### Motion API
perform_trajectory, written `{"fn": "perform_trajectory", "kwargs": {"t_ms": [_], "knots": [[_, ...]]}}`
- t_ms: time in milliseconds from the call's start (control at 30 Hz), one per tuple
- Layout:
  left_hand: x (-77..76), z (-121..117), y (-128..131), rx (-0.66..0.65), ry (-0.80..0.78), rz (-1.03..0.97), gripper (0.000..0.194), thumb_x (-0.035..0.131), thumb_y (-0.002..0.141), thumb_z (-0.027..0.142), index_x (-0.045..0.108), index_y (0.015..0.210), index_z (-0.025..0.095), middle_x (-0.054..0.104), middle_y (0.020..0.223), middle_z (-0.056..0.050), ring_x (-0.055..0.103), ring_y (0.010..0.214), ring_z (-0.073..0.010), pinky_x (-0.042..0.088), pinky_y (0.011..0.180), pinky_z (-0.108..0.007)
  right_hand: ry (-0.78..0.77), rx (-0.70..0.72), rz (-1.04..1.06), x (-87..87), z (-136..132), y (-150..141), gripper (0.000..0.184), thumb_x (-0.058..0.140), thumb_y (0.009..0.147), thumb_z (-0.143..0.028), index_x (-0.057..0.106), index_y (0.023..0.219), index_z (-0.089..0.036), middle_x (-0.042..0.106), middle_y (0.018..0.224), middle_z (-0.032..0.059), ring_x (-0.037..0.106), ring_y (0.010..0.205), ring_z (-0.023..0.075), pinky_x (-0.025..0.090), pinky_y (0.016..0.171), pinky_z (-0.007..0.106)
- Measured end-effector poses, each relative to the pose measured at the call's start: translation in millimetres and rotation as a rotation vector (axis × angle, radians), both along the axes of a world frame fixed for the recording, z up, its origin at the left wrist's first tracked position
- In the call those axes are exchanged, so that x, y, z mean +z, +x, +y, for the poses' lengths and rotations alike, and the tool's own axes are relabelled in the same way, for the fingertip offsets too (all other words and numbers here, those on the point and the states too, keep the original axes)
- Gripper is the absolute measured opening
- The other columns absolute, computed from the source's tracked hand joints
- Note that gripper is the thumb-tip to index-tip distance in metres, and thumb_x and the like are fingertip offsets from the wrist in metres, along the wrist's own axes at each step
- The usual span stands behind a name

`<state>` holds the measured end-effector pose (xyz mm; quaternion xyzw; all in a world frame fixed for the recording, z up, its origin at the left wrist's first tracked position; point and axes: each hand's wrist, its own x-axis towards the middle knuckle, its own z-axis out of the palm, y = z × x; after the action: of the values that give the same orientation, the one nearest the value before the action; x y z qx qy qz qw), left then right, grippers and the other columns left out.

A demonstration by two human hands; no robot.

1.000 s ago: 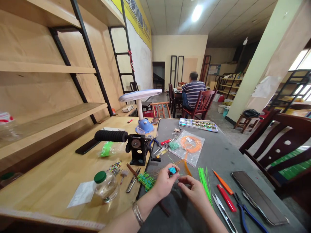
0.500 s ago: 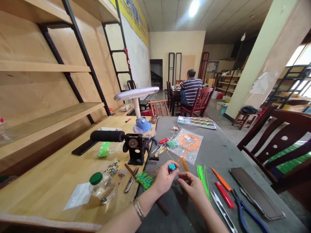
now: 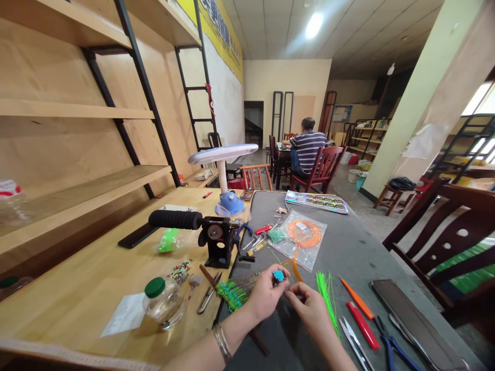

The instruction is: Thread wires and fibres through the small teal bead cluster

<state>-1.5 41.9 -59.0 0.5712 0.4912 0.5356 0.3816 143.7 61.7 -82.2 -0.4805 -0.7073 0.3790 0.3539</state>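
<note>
The left hand (image 3: 266,299) is gripping a small teal beaded piece (image 3: 278,275) between thumb and fingers above the grey work table (image 3: 348,247). The right hand (image 3: 309,309) is curling closed just beside it, near bright green plastic strands (image 3: 327,301).

Open passage exists on the grey desk (image 3: 350,247) ahead of and to the right of the right hand (image 3: 311,312), running beside the bag of orange cord (image 3: 301,239). Direct travel rightward is obstructed by green plastic strands (image 3: 327,304), then by scissors (image 3: 353,350) and a red-handled tool (image 3: 362,324). Left of the left hand (image 3: 266,299), a green beaded bundle (image 3: 232,294) lies in the path to the wooden desk (image 3: 88,288).
</note>
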Motion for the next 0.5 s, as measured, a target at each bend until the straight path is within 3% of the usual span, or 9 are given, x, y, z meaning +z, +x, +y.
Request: {"fn": "perform_trajectory", "kwargs": {"t_ms": [167, 300, 500], "knots": [[3.1, -2, -1, -0.024, 0.019, 0.085, 0.012, 0.059, 0.075, 0.017, 0.063, 0.087, 0.017, 0.064, 0.077, -0.002, 0.056, 0.072, -0.0160, 0.042, 0.069, -0.024, -0.057, 0.069, 0.076, 8.2, -1, 7, 0.030, 0.059, 0.074, -0.048, 0.070, 0.078, -0.020, 0.072, 0.077, 0.0047, 0.064, 0.073, 0.0224, 0.046, 0.067, 0.028], [12.1, -7, -2, -0.134, 0.052, 0.222, 0.014, 0.058, 0.075, 0.013, 0.064, 0.086, 0.018, 0.067, 0.083, -0.003, 0.058, 0.077, -0.0174, 0.041, 0.072, -0.025, -0.124, -0.009, 0.278, 26.0, 6, 13, 0.043, 0.061, 0.069, -0.058, 0.070, 0.082, -0.019, 0.073, 0.082, 0.0077, 0.066, 0.081, 0.0249, 0.047, 0.075, 0.032], [22.4, -17, -2, -0.286, 0.059, 0.474, 0.021, 0.052, 0.070, 0.006, 0.063, 0.082, 0.020, 0.066, 0.078, -0.002, 0.058, 0.072, -0.0178, 0.039, 0.066, -0.025, -0.335, -0.068, 0.449, 49.3, 13, 9, 0.053, 0.066, 0.060, -0.063, 0.066, 0.085, -0.016, 0.072, 0.070, 0.0067, 0.067, 0.070, 0.0219, 0.041, 0.053, 0.025]]}}
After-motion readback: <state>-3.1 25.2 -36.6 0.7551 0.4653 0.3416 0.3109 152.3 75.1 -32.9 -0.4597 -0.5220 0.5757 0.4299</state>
